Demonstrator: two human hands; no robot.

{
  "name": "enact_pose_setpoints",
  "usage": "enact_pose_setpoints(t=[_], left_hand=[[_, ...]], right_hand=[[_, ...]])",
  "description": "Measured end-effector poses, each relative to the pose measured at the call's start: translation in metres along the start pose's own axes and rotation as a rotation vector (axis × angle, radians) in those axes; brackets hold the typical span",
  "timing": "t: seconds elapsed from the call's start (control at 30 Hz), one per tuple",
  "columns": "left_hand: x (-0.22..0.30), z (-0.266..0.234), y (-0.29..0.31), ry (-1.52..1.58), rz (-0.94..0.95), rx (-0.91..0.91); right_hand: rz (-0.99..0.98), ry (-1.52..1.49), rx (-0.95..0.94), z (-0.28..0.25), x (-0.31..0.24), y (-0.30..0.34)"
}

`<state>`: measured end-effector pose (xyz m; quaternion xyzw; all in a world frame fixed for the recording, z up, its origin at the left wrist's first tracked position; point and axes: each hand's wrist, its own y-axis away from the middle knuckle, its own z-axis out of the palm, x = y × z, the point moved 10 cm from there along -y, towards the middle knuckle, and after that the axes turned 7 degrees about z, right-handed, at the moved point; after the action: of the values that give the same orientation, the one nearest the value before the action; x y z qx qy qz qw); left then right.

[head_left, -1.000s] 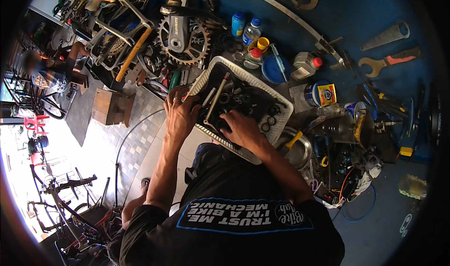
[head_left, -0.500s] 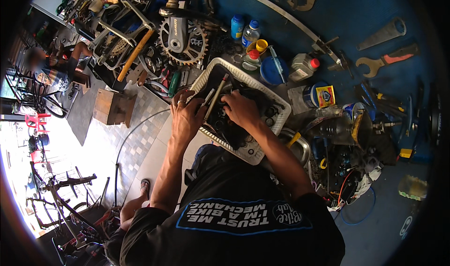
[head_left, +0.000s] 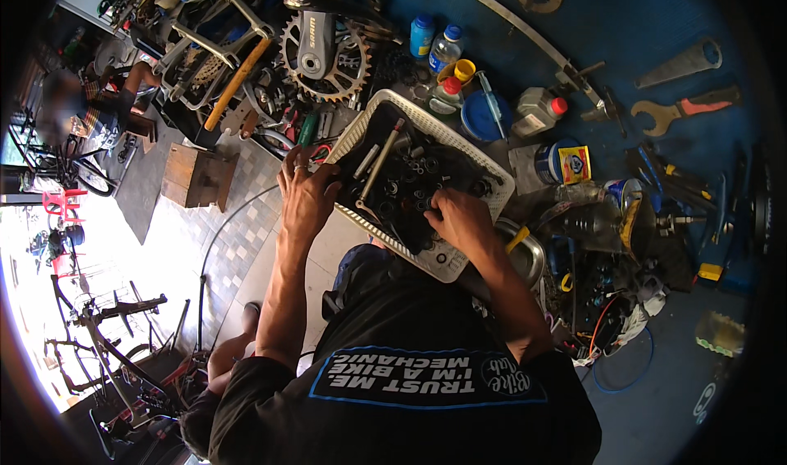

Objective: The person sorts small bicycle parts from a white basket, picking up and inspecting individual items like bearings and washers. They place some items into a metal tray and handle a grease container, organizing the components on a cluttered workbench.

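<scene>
A cream plastic basket [head_left: 482, 168] sits in front of me, lined with dark material and holding small loose bike parts [head_left: 420, 193], mostly rings and washers. A long axle-like rod [head_left: 380, 162] with a reddish tip lies across its left half, a shorter silver rod [head_left: 366, 162] beside it. My left hand [head_left: 307, 193] is at the basket's left end, fingers bent and thumb over the rim, holding the edge. Inside the basket's right half, my right hand [head_left: 463, 222] has its fingers curled together among the small parts; whatever they pinch is hidden.
Behind the basket stand a lidded blue tub [head_left: 484, 114], a red-capped bottle [head_left: 539, 111] and a crankset with chainring [head_left: 326, 55]. A metal bowl [head_left: 529, 260] is close on the right. A wooden block [head_left: 197, 178] and another person [head_left: 135, 88] are at left.
My left hand has drawn back from the rods to the basket's left rim. My right hand has moved right and nearer to me, uncovering the small parts in the middle.
</scene>
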<state>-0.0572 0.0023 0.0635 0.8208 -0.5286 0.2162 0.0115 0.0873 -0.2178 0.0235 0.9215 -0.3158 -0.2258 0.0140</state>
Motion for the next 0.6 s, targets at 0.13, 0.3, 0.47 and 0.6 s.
enact_pose_setpoints(t=[0.13,0.3,0.47,0.6], left_hand=[[0.029,0.007,-0.013,-0.045,0.159,-0.054],[0.036,0.047,-0.024,-0.207,0.252,-0.167],[0.036,0.065,-0.023,-0.275,0.262,-0.254],[0.038,0.07,-0.021,-0.33,0.274,-0.285]], right_hand=[[-0.011,0.076,0.016,0.014,0.003,0.013],[0.01,0.013,-0.02,0.025,0.005,0.022],[0.023,-0.044,0.016,0.014,0.001,0.03],[0.081,-0.038,0.035,0.007,0.003,0.036]])
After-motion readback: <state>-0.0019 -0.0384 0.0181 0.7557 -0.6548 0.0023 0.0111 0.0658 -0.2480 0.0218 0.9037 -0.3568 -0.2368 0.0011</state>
